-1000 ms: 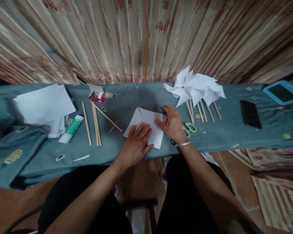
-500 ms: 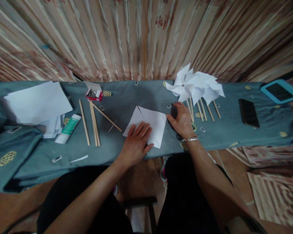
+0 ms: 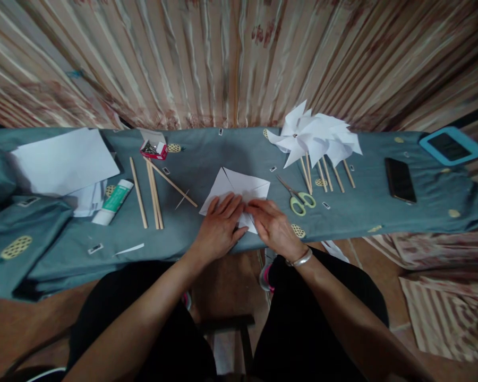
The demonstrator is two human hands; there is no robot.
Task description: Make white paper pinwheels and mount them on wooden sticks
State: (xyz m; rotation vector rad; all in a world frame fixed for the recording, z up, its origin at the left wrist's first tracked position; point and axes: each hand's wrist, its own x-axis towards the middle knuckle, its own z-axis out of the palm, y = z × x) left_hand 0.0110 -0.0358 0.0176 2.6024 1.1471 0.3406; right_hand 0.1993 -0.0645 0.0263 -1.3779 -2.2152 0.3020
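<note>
A square of white paper (image 3: 253, 183) with slits running in from its corners lies in front of me. Across its lower left part rests my left hand (image 3: 220, 225), palm down with the fingers stretched out. My right hand (image 3: 271, 223) is on the lower right part, its fingers drawn together with the tips near the paper's middle; what lies under them is hidden. To the right of this hand, scissors (image 3: 298, 201) with pale green handles lie on the cloth, touched by neither hand.
White paper pinwheels (image 3: 314, 135) on wooden sticks lie at the back right, with a phone (image 3: 400, 180) and a blue-framed tablet (image 3: 451, 146) beyond. Leftward are loose wooden sticks (image 3: 138, 193), a red box of small metal pieces (image 3: 154, 150), a glue tube (image 3: 112, 202) and stacked paper (image 3: 67, 162).
My right hand has let go of the scissors, which now lie on the cloth, and has moved left onto the paper. My left hand stays on the sheet.
</note>
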